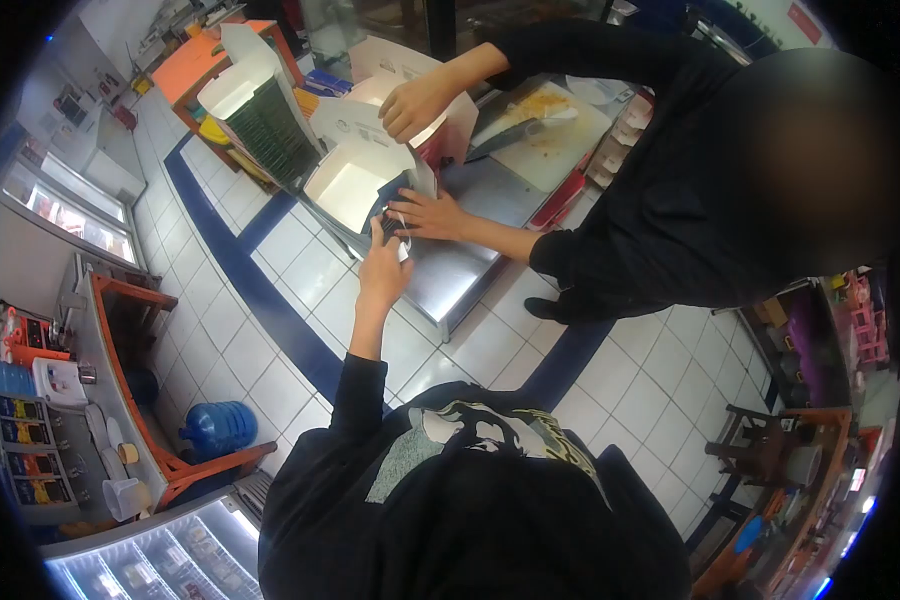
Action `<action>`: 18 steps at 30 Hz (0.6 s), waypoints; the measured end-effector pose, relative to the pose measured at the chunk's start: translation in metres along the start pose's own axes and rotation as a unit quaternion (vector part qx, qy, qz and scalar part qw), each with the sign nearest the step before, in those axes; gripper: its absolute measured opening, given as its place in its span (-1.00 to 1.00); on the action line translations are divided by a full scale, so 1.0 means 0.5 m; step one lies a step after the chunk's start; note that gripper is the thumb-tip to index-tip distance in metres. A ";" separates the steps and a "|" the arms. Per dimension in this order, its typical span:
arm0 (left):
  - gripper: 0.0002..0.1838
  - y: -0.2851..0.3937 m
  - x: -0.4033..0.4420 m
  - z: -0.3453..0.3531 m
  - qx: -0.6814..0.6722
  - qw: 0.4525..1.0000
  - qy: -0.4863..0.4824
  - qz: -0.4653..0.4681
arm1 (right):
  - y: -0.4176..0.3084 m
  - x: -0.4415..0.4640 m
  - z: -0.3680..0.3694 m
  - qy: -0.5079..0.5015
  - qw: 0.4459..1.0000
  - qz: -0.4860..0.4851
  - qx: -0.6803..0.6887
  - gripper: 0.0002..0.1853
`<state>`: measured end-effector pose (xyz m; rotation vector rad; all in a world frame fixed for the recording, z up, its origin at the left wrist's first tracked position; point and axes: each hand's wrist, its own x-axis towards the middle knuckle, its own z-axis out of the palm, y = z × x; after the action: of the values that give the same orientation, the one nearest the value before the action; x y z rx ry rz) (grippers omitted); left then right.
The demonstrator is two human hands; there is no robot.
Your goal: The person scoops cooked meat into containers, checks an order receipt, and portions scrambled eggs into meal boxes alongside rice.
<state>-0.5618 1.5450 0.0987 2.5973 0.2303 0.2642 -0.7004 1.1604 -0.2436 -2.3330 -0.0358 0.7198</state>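
My left hand (382, 274) reaches up from the bottom, with its fingers around the lower edge of a small dark item (394, 212) at the corner of an open white-lined box (348, 187). What the item is cannot be made out. My right hand is not in view. A co-worker's hand (432, 216) lies spread on the same dark item, close to my fingers. The co-worker's other hand (415, 106) is above a second open box (375, 90) behind it.
A metal table (460, 275) carries the boxes and a board (555, 145) with food bits and a knife. At the left stands a tall dark-green box (270, 125). The co-worker (670, 190) stands at the right. A blue water jug (220, 427) lies on the floor.
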 end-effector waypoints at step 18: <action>-0.60 -0.001 -0.003 0.009 -0.018 1.000 -0.012 0.021 | -0.039 -0.036 -0.063 -0.009 0.999 0.034 0.015 -0.80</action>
<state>-0.5624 1.5429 0.0946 2.5697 0.1615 0.2508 -0.6964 1.1525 -0.2035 -2.3086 0.0461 0.7683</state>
